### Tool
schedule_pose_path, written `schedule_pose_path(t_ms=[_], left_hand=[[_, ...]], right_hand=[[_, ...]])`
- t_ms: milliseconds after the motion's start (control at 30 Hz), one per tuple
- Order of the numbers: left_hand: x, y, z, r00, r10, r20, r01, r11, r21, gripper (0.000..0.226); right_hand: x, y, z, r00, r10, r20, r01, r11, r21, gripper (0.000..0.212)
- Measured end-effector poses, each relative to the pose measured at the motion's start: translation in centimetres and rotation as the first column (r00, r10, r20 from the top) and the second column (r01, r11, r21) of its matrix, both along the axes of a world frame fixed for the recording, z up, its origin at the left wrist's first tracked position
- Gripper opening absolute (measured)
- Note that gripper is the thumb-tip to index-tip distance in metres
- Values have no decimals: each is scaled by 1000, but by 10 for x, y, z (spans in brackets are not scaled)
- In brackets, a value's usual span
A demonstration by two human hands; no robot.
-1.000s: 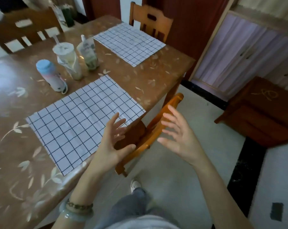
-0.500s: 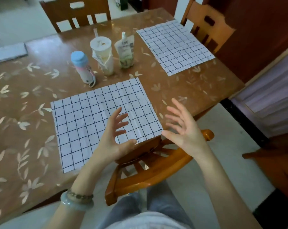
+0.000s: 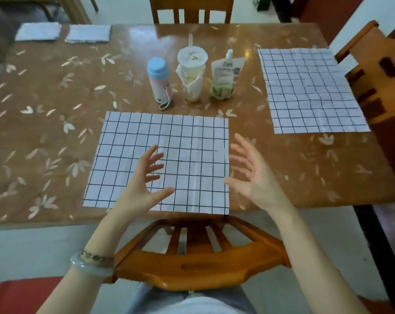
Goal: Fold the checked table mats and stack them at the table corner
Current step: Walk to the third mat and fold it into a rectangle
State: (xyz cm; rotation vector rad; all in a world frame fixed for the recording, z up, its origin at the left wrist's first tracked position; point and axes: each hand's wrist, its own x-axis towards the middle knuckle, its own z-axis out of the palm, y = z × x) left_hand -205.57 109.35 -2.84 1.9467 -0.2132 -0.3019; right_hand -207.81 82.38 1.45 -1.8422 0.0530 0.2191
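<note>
A white mat with a dark check (image 3: 128,150) lies flat on the brown table (image 3: 56,109), its near edge at the table's front edge. A second checked mat (image 3: 310,89) lies flat at the table's right side. My left hand (image 3: 144,184) hovers over the near mat's front part, fingers spread, holding nothing. My right hand (image 3: 253,175) is raised at that mat's right edge, palm facing left, fingers apart and empty. Two small pale folded cloths (image 3: 65,34) sit at the far left corner.
A blue-capped bottle (image 3: 159,81), a lidded cup with a straw (image 3: 192,73) and a spouted pouch (image 3: 223,78) stand just behind the near mat. A wooden chair (image 3: 198,264) is tucked in front of me; other chairs stand at the far side (image 3: 189,10) and right (image 3: 378,71).
My view has swung left and squared up to the table, so the near mat now lies straight ahead. Both hands have kept the same open pose, now over the mat.
</note>
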Motion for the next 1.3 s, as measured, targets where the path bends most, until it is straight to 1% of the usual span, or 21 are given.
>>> schedule_pose_path(t_ms=[167, 267, 300, 333, 367, 400, 433, 467, 500, 567, 600, 667, 733, 833, 900, 1033, 1167, 1300], left_hand=[[9, 17, -10, 998, 66, -4, -65, 996, 58, 97], [16, 26, -18, 996, 84, -4, -83, 993, 86, 96], [19, 30, -23, 996, 90, -4, -89, 991, 98, 95], [22, 34, -29, 995, 103, 4, -103, 987, 125, 92], [26, 38, -38, 992, 121, 30, -125, 975, 185, 89], [31, 44, -50, 989, 122, 78, -140, 947, 288, 85], [36, 50, -64, 987, 82, 135, -132, 898, 419, 83], [40, 57, -79, 987, 4, 163, -93, 832, 547, 82], [44, 63, -95, 985, -79, 153, -39, 765, 643, 83], [51, 75, -124, 977, -187, 105, 44, 654, 755, 85], [55, 81, -136, 971, -219, 95, 62, 616, 785, 84], [63, 92, -153, 961, -264, 77, 91, 569, 817, 81], [70, 102, -162, 959, -277, 54, 111, 548, 829, 79], [85, 117, -169, 969, -239, 59, 90, 568, 818, 78], [96, 127, -171, 974, -216, 66, 72, 574, 816, 79], [108, 134, -176, 967, -252, 28, 119, 550, 827, 82], [102, 121, -181, 974, -221, 45, 92, 573, 815, 83], [94, 105, -182, 977, -206, 50, 82, 586, 806, 80]], right_hand=[[30, -2, -7, 996, 88, 5, -88, 996, -8, 87], [45, -1, -20, 995, 104, 9, -104, 994, -23, 86], [51, 1, -27, 995, 104, 8, -104, 993, -58, 85], [57, 3, -36, 994, 108, 6, -107, 987, -122, 84], [64, 6, -46, 992, 123, 2, -120, 970, -212, 83], [71, 10, -59, 988, 154, -3, -147, 938, -313, 82], [78, 15, -72, 980, 201, -8, -187, 894, -407, 83], [83, 20, -87, 967, 253, -14, -227, 843, -488, 85], [87, 26, -102, 953, 303, -24, -264, 785, -560, 87], [95, 36, -129, 921, 385, -58, -316, 653, -688, 89], [98, 41, -141, 907, 414, -82, -334, 585, -739, 89], [103, 49, -160, 884, 445, -141, -363, 466, -807, 88], [106, 57, -174, 870, 454, -189, -381, 377, -845, 88], [105, 68, -189, 850, 469, -239, -405, 291, -867, 89], [105, 69, -197, 842, 470, -264, -421, 269, -866, 86], [109, 52, -207, 823, 477, -308, -464, 252, -849, 80], [114, 37, -208, 818, 486, -308, -476, 272, -836, 84], [119, 18, -207, 816, 485, -316, -481, 266, -835, 89]])
